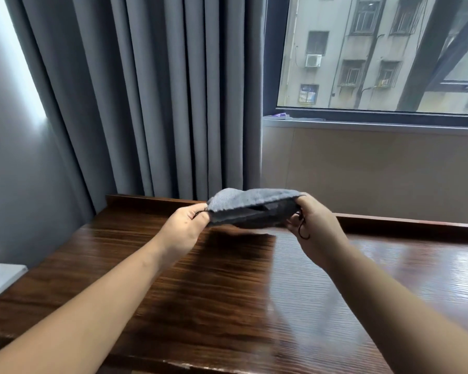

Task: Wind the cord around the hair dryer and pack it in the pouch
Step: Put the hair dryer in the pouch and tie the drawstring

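A grey fabric pouch (251, 206) hangs in the air above the far part of the wooden table (227, 306), stretched sideways between both hands. My left hand (185, 225) pinches its left edge. My right hand (311, 225) grips its right edge, where a thin dark drawstring loop (303, 230) dangles over the fingers. A dark shape shows in the pouch's mouth, which faces me; I cannot tell what it is. No hair dryer or cord is plainly in view.
The table has a raised lip (152, 199) along its far edge. Grey curtains (152, 90) hang behind it on the left, a window (376, 55) on the right. A white object (0, 276) sits at the left edge.
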`<state>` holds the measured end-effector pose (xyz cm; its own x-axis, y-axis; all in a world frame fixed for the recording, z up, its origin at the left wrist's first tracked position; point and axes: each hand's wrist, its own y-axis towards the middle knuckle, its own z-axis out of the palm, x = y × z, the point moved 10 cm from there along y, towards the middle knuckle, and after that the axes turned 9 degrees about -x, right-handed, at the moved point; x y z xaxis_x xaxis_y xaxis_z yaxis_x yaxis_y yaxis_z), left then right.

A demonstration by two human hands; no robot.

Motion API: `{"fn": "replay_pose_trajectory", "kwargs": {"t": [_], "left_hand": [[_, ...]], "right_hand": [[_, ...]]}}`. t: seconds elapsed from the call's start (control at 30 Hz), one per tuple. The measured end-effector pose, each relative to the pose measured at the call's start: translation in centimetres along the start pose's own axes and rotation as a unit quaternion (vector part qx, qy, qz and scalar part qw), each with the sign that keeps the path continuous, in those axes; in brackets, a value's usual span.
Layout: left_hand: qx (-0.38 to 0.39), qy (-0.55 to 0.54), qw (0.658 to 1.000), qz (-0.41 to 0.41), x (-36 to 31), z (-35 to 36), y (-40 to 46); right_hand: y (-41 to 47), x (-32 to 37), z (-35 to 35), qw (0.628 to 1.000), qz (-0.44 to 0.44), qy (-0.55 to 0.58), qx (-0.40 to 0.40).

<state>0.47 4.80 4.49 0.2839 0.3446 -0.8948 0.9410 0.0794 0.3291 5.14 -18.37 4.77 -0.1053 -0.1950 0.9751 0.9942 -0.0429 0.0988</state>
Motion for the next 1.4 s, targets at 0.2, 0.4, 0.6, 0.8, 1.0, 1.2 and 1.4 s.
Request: {"fn": "replay_pose_trajectory", "kwargs": {"t": [0.2, 0.4, 0.6, 0.8, 1.0, 1.2, 1.4], "left_hand": [[0.047, 0.047, 0.997, -0.034, 4.9, 1.6, -5.3], [0.064, 0.013, 0.996, -0.066, 6.9, 2.8, -8.7], [0.14, 0.063, 0.985, -0.079, 8.5, 5.0, -9.4], [0.13, 0.062, 0.985, -0.09, 9.3, 6.2, -6.3], [0.086, 0.093, 0.988, -0.092, 10.5, 6.1, -2.6], [0.071, 0.14, 0.987, -0.047, 10.6, 2.5, -3.6], [0.09, 0.153, 0.984, -0.031, 9.8, 1.8, -6.0]], "right_hand": [[-5.6, -5.5, -1.0, 0.99, 0.121, 0.062, 0.033], [-8.3, -9.5, -2.3, 0.99, 0.137, -0.006, 0.017], [-8.4, -11.2, -1.2, 0.979, 0.069, -0.173, 0.076], [-5.5, -11.3, -0.8, 0.976, 0.03, -0.207, 0.063], [-2.5, -11.7, -0.4, 0.976, 0.025, -0.208, 0.063], [-4.0, -11.7, -3.7, 0.966, -0.005, -0.256, 0.022], [-5.9, -11.2, -4.8, 0.939, -0.066, -0.335, 0.03]]}}
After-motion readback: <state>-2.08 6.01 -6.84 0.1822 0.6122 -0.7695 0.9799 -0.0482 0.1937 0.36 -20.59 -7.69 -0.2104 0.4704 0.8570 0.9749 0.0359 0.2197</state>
